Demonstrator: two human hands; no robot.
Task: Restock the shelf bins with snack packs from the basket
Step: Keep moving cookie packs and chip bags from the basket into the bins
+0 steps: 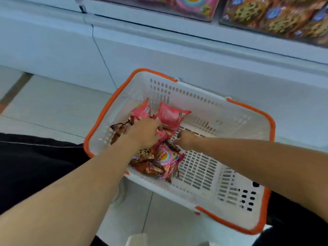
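While hands [165, 135] dig, basket [230, 174] long axis runs upper-left to lower-right.

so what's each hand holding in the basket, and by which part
Left hand grips pink snack packs by their upper edges. Right hand pinches a brown snack pack at its corner. The blur leaves both holds uncertain.

A pale tiled floor [53, 107] meets a white cabinet base [53, 55].
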